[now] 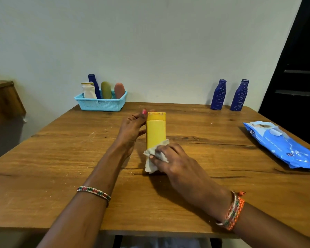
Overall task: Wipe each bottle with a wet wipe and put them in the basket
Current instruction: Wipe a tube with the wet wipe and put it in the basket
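A yellow bottle [156, 130] stands at the middle of the wooden table [61, 158]. My left hand [132, 128] grips its upper left side, fingers curled round it near the cap. My right hand [172, 158] holds a crumpled wet wipe [153, 158] against the bottle's lower part. Two dark blue bottles [218, 94] [239, 95] stand at the back right by the wall. The light blue basket [100, 104] sits at the back left and holds several bottles: white, dark blue, olive and pink.
A blue wet wipe pack [283, 145] lies at the table's right edge with its flap open. A wooden piece of furniture [4, 101] stands off to the left. A dark doorway [297, 68] is at the right, behind the table.
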